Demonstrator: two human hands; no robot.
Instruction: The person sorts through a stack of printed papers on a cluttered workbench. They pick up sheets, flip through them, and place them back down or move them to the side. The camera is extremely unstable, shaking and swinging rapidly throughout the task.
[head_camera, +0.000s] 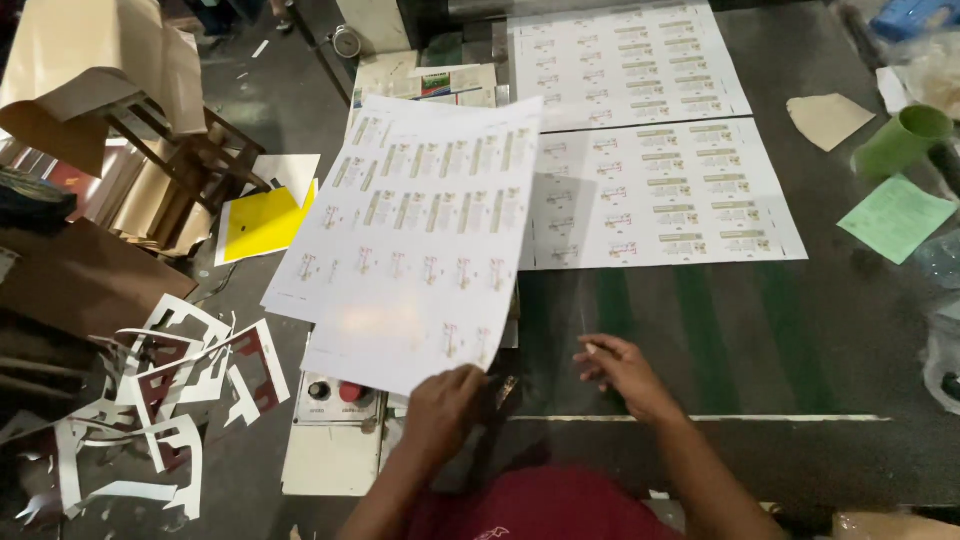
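My left hand grips the near edge of a large white printed sheet covered with rows of small labels, held lifted and tilted over the left end of the dark conveyor table. Over the dark surface just right of the sheet hovers my right hand, fingers loosely curled, a thin pale sliver between its fingertips. Two more printed sheets lie flat on the conveyor, one in the middle and one farther back.
A control box with a red button sits below the held sheet. White cut-out paper scraps pile at the lower left. A yellow sheet, brown paper and a wooden stool stand left. A green cup and green paper lie right.
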